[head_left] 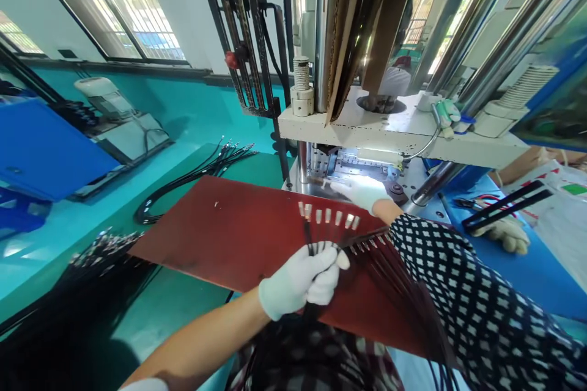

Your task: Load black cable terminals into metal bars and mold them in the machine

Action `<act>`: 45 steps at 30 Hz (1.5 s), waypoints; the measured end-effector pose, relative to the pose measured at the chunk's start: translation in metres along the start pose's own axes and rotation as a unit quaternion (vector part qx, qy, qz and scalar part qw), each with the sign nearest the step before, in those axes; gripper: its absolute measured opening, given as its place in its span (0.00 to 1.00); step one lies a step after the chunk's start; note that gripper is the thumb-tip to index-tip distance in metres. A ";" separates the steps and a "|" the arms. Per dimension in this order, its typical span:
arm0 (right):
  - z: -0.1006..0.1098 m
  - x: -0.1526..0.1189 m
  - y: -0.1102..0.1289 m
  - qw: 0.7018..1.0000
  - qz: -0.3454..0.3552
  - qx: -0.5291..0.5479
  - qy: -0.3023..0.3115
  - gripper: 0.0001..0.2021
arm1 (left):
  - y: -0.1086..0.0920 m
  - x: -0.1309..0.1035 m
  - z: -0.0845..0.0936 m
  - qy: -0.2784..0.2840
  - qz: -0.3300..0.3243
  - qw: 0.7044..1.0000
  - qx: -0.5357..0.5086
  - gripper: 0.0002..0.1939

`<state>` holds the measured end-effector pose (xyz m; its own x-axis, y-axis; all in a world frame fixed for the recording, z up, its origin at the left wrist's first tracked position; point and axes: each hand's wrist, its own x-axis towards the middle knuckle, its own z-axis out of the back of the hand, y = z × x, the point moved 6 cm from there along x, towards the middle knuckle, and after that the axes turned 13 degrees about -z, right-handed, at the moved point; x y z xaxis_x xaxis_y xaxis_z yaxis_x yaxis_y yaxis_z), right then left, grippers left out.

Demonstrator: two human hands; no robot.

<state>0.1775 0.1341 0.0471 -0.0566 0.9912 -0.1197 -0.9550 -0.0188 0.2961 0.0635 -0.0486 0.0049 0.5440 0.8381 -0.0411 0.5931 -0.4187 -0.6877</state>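
My left hand [305,278], in a white glove, is closed around black cables [308,235] above a dark red board. Several silver metal ends [328,215] stand in a fanned row just beyond its fingers. More black cables [403,275] with small light ends spread over the board to the right, below my right sleeve. My right hand [362,190], gloved too, reaches into the lit lower part of a press, beside the metal mould [355,166]. Its fingers point left and look pressed together; glare hides what is between them.
The dark red board [229,226] lies before the press, whose white plate [403,134] hangs over my right hand. Steel posts [433,182] flank the mould. Cable bundles [169,186] lie left on the green surface. A glove [504,235] and pliers [468,203] lie right.
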 end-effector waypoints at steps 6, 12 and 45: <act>-0.032 -0.006 -0.024 0.994 0.041 -0.102 -0.006 0.23 | -0.020 -0.029 0.028 -0.047 -0.092 0.995 0.018 0.13; -0.043 -0.008 -0.023 0.984 0.126 -0.124 -0.033 0.16 | -0.017 -0.032 0.037 0.001 -0.082 0.996 -0.029 0.14; -0.038 -0.096 0.043 0.735 0.016 0.622 0.270 0.18 | -0.018 -0.038 0.034 0.017 -0.116 0.992 -0.047 0.13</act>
<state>0.1312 0.0329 0.0356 -0.5007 0.7900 -0.3538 0.0348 0.4267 0.9037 0.0123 -0.0612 -0.0059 0.4054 0.9039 0.1366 0.7565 -0.2479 -0.6051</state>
